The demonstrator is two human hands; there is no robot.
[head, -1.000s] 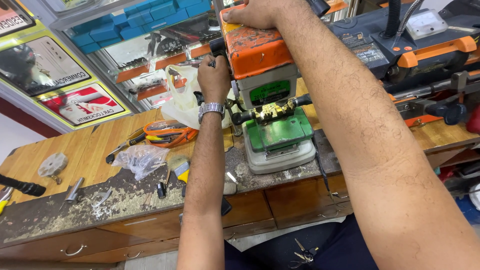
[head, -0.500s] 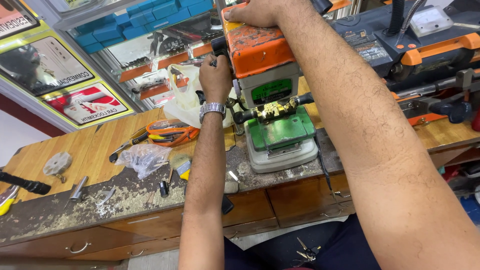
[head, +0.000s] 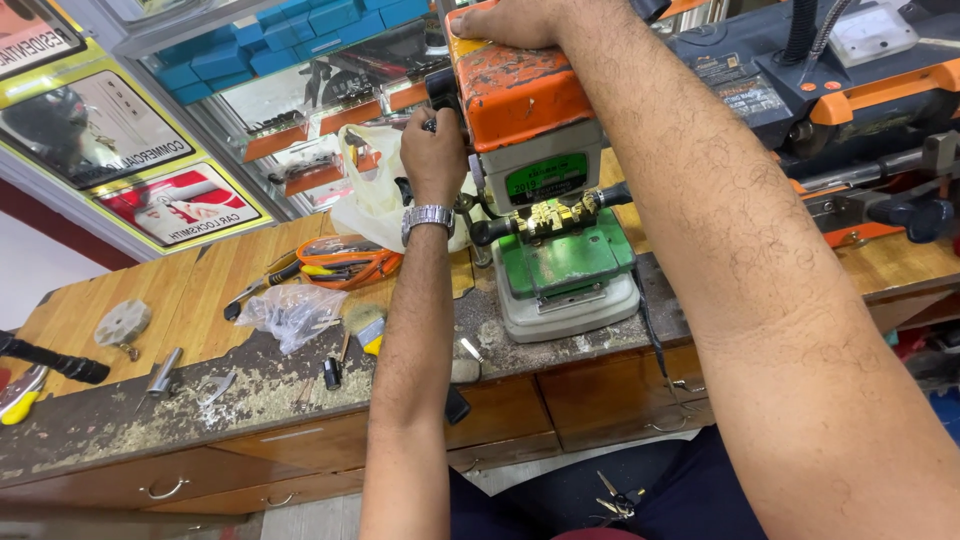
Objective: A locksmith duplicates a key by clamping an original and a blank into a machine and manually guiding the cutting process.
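**Gripping the side knob, steadying the machine top**

Gripping a dark side knob (head: 437, 92), the left hand (head: 433, 155) is curled fully closed around it on the left flank of the key-cutting machine (head: 545, 170). Right hand (head: 510, 20) lies flat and open on the worn orange cover, holding nothing. Knob juts sideways from the housing, toward the left hand, which is the nearer one. Brass keys (head: 548, 215) sit clamped crosswise, long axis left to right, just below the cover on a green carriage. Worktop (head: 200, 290) is wood, littered with metal filings; a crumpled clear bag (head: 290, 310) lies well apart.
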